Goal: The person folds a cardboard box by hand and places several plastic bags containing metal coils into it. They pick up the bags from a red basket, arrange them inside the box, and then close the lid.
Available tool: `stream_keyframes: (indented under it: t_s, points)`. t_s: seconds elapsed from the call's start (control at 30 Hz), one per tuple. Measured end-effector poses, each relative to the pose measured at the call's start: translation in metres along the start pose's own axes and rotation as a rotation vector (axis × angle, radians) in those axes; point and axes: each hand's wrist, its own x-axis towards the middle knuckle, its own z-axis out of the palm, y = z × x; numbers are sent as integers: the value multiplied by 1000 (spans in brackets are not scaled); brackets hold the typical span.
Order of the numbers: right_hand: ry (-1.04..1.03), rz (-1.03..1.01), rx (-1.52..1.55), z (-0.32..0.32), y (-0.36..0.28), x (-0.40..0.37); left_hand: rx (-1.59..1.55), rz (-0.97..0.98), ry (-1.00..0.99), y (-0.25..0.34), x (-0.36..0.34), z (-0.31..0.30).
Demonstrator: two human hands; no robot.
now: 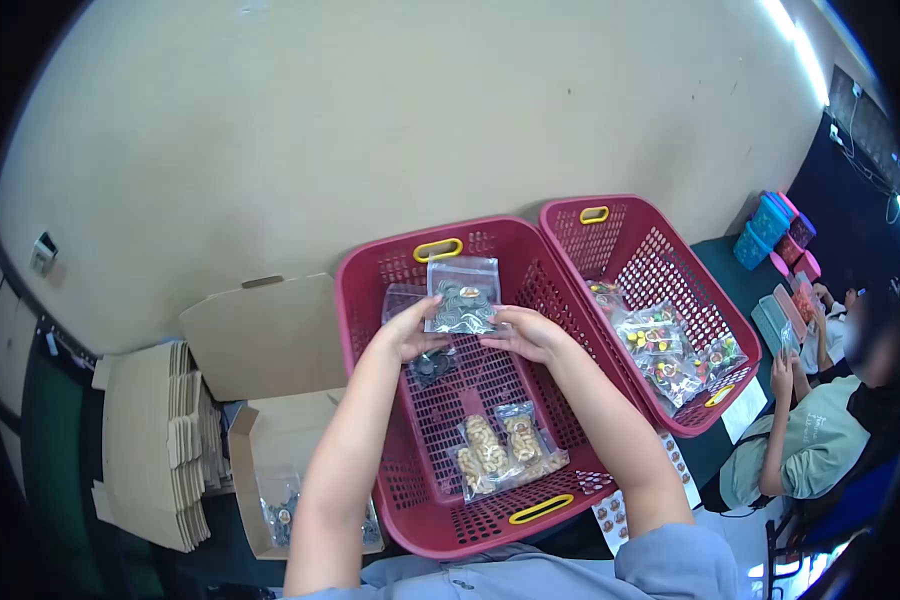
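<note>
Over the upper part of a dark red basket (410,535), a clear bag of grey-green pieces (464,302) with a small round sticker is held between both hands. My left hand (408,330) grips its lower left edge. The right edge is pinched by my right hand (523,332). Beneath them in the basket lies another bag of dark pieces (432,366), partly covered by my left hand. Nearer me, clear bags of pale curled pieces (505,450) rest on the basket floor.
Right of it stands a second red basket (715,290) with bags of colourful pieces (660,345). At left are an open cardboard box (255,470) holding bags and stacked flat cardboard (155,430). Sticker sheets (612,520) lie beside the basket. A person (810,440) sits at far right.
</note>
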Motion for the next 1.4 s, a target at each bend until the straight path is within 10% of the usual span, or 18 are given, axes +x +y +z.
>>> stream_keyframes:
  t_s: [0.07, 0.2, 0.57, 1.4]
  points:
    - [-93, -164, -85, 34, -3, -42, -12, 84, -339, 22, -48, 9]
    - [-203, -248, -223, 91, 10, -111, 77, 458, -390, 13, -141, 18]
    - [-120, -519, -423, 237, 156, -161, 49, 615, -32, -108, -299, -82]
    - [-71, -64, -165, 378, 342, -90, 75, 644, 254, -179, -393, -295]
